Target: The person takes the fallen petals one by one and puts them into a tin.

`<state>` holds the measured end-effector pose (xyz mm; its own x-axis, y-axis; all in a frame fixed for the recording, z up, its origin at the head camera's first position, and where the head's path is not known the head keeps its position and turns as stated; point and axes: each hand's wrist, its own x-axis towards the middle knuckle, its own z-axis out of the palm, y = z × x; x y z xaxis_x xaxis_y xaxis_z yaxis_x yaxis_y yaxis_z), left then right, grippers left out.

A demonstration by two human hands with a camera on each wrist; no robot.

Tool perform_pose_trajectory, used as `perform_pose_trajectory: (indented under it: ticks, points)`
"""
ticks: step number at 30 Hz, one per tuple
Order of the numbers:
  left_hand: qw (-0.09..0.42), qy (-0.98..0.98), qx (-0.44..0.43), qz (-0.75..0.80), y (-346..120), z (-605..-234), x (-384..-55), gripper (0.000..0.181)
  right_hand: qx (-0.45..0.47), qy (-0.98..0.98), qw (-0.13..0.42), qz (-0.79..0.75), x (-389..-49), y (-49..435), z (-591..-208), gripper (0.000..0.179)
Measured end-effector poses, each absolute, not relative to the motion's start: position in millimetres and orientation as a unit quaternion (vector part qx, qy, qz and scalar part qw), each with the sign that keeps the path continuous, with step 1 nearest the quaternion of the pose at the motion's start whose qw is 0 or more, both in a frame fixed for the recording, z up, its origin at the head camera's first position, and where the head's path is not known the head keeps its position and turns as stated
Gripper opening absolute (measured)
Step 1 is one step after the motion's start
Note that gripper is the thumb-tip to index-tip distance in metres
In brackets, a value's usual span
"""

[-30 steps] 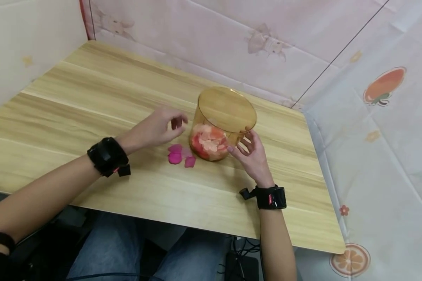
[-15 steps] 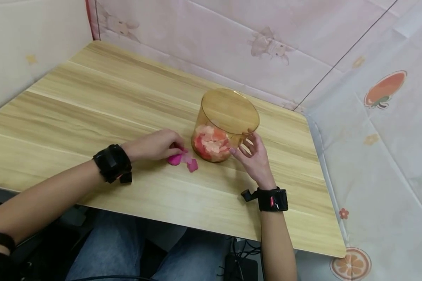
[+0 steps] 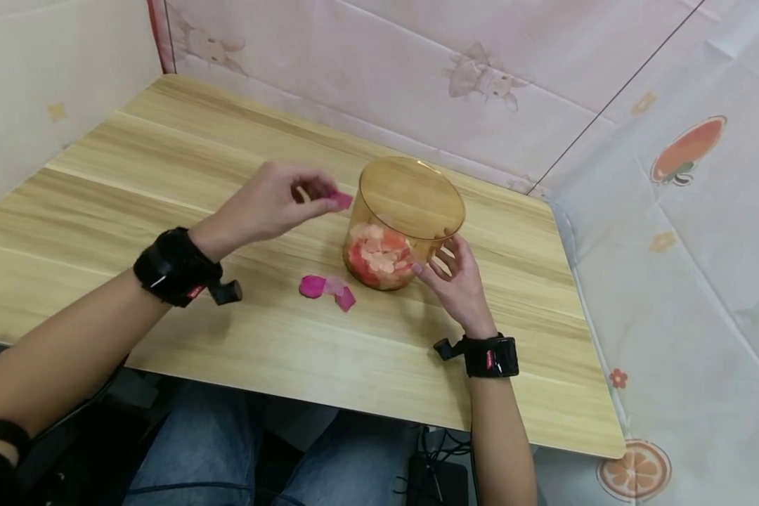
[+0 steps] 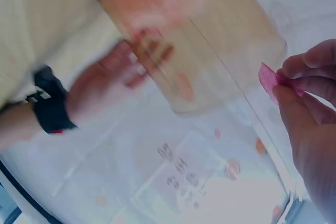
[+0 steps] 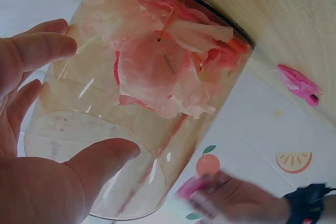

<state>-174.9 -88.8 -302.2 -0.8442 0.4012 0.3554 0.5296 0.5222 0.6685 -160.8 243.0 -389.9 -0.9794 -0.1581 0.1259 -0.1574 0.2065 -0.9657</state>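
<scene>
A clear amber cylindrical jar [image 3: 358, 216] stands upright on the table, its lower part filled with pale pink, peach and red petals [image 3: 381, 258]. My right hand [image 3: 457, 289] holds the jar's near right side, thumb on one side and fingers on the other, as the right wrist view also shows. Between thumb and fingertips, my left hand [image 3: 268, 204] pinches a magenta petal [image 4: 268, 81], just left of the jar's rim and above the table. A few more magenta and pink petals [image 3: 313, 286] lie on the table left of the jar's base.
The wood-grain table [image 3: 228, 140] reaches back to a pink printed backdrop [image 3: 367, 63], with a white printed sheet [image 3: 683, 267] on the right. Black camera straps [image 3: 177, 267] sit on both wrists. The table's front edge is close to the person's knees.
My left hand went down to the loose petals, took a magenta one and lifted it beside the jar's rim. My right hand has stayed on the jar.
</scene>
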Motion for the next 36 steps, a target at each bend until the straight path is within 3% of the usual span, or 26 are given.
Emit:
perform_pose_trajectory:
  ticks: [4, 9, 16, 22, 32, 36]
  points:
    - [0.101, -0.853, -0.294, -0.419, -69, -275, -184, 0.017, -0.099, 0.779, 0.002, -0.619, -160, 243, -388, 0.089]
    - [0.067, -0.859, -0.316, -0.396, -36, -258, -199, 0.018, -0.092, 0.783, 0.009, -0.615, -158, 242, -388, 0.089]
    - [0.021, -0.865, -0.379, -0.329, -5, -262, -217, 0.017, -0.096, 0.781, 0.008, -0.618, -161, 239, -388, 0.089]
    - [0.002, -0.869, -0.392, -0.303, -6, -270, -221, 0.020, -0.100, 0.777, 0.008, -0.622, -164, 238, -389, 0.088]
    - [0.111, -0.859, -0.357, -0.350, -55, -273, -188, 0.013, -0.100, 0.784, 0.008, -0.612, -167, 236, -387, 0.089]
    - [0.098, -0.855, -0.375, -0.344, -68, -303, -185, 0.009, -0.098, 0.789, 0.004, -0.606, -167, 241, -387, 0.089]
